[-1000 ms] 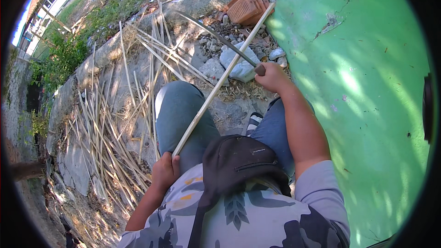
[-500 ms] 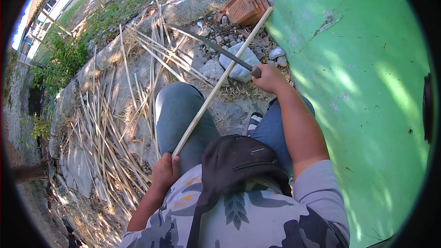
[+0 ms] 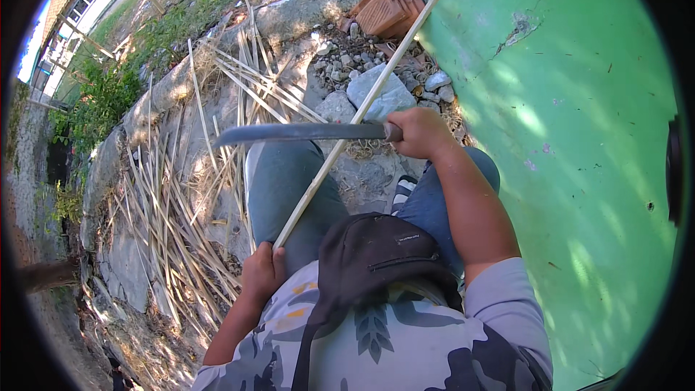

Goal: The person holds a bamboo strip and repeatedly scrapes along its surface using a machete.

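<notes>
L hand [image 3: 262, 273] fist-closed round near end of a long pale stick [image 3: 355, 119], which runs diagonally up over the lap to a green wall [image 3: 579, 137] by red bricks [image 3: 387, 11]. R hand [image 3: 420, 132] wrapped tight on handle of a long knife [image 3: 297, 132], blade level, pointing left, crossing the stick, prob. touching it. Cut canes [image 3: 181, 203] litter ground at left.

Cracked grey concrete ground [image 3: 137, 275], sun-dappled. Strewn across it: long pale split bamboo strips [image 3: 174, 217]. Farther off: grey rough stones [image 3: 380, 94], small rubble, orange ribbed clay bricks [image 3: 387, 9].
</notes>
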Motion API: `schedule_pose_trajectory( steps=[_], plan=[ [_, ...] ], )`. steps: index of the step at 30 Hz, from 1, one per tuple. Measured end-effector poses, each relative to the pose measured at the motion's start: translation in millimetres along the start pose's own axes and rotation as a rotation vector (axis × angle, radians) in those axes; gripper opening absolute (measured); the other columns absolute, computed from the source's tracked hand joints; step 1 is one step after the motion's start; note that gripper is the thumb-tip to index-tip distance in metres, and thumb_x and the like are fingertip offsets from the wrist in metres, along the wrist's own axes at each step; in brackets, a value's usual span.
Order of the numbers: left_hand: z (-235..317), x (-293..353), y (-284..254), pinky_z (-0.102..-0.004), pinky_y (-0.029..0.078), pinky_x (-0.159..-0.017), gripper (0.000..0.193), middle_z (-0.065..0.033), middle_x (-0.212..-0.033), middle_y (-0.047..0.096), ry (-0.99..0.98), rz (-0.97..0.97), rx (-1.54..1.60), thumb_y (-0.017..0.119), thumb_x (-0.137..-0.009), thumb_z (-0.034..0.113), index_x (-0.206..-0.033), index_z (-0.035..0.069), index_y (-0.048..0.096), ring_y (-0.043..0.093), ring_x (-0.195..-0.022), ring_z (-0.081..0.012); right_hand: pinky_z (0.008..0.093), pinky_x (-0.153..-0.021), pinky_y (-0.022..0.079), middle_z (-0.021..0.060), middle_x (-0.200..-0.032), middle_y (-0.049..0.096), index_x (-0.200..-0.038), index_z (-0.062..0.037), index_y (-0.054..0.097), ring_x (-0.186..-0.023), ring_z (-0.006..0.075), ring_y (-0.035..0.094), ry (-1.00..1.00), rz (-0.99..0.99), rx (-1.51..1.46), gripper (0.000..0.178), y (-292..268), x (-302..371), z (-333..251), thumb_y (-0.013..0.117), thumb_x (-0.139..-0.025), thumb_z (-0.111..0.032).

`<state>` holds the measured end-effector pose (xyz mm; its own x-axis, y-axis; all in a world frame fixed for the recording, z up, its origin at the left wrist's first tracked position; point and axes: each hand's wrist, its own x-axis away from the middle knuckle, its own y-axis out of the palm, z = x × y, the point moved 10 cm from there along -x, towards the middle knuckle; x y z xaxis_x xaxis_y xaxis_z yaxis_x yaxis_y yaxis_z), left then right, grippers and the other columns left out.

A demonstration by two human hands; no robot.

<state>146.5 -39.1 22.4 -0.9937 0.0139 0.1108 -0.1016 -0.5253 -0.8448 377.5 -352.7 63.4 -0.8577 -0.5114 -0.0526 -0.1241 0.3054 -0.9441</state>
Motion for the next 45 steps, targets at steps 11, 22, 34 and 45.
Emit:
schedule_pose_trajectory(
  steps=[11,22,34,45],
  plan=[
    [-1.7,0.9,1.1,-0.0545,0.047,-0.056,0.033,-0.0262,-0.066,0.058,0.017,0.024,0.002,0.054,-0.099,0.032,-0.084,0.002,0.050,0.060,-0.063,-0.0491,0.0431,-0.074,0.053,0.0175,-0.086,0.071,-0.098,-0.0060,0.070,-0.081,0.0348,0.069,0.381,0.100,-0.385,0.026,-6.3,9.3,52.8,0.070,-0.079,-0.023],
    [4.7,-0.4,-2.3,-0.0534,0.047,-0.056,0.032,-0.0256,-0.066,0.059,0.012,0.038,0.027,0.056,-0.099,0.030,-0.085,0.002,0.051,0.060,-0.063,-0.0480,0.0451,-0.064,0.050,0.0147,-0.073,0.066,-0.085,-0.0106,0.067,-0.070,0.0373,0.065,0.188,0.026,-0.172,0.015,4.1,-0.4,29.8,0.072,-0.077,-0.022],
    [-1.1,0.1,1.0,-0.0539,0.046,-0.055,0.035,-0.0255,-0.064,0.057,0.030,0.036,0.007,0.055,-0.099,0.032,-0.082,0.003,0.049,0.060,-0.061,-0.0478,0.0470,-0.068,0.054,0.0139,-0.077,0.069,-0.090,-0.0113,0.070,-0.073,0.0361,0.068,0.217,0.039,-0.212,0.025,-14.4,7.7,10.6,0.075,-0.076,-0.032],
    [-1.1,-2.1,2.8,-0.0535,0.046,-0.054,0.032,-0.0242,-0.064,0.057,0.049,0.034,0.002,0.057,-0.098,0.030,-0.082,0.003,0.048,0.059,-0.060,-0.0472,0.0471,-0.069,0.054,0.0129,-0.077,0.069,-0.091,-0.0123,0.068,-0.076,0.0355,0.068,0.078,0.055,-0.165,0.025,-7.8,1.3,6.6,0.074,-0.073,-0.028]
  ],
)
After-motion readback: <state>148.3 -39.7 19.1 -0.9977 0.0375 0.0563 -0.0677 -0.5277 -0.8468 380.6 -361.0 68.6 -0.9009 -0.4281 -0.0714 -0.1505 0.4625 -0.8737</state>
